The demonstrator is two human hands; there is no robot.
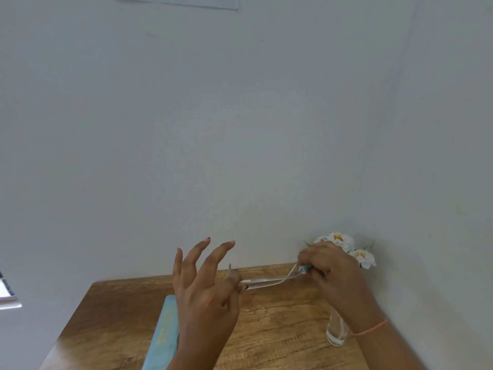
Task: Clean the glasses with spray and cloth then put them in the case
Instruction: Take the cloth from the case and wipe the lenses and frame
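Fingers of the left hand fan wide above the wooden counter, three of them raised and spread toward the pale wall, while the thumb and forefinger pinch one end of the glasses. At the other end, the right hand is curled closed around a small light-blue cloth, pressing it against the glasses where the thin metal frame meets its grip. The glasses hang in the air between the two hands, held above the counter and seen nearly edge-on, so the lenses show only as a faint clear strip; how much of the cloth covers them cannot be told.

A long light-blue case lies on the counter below and left of the left hand, partly hidden by the wrist; whether it is open or closed cannot be told. Behind the right hand, white artificial flowers rise from a clear glass vase standing on the counter near the wall, with the forearm crossing in front of the stems. A thin orange thread band circles the right wrist. A sheet of paper is fixed high on the wall.
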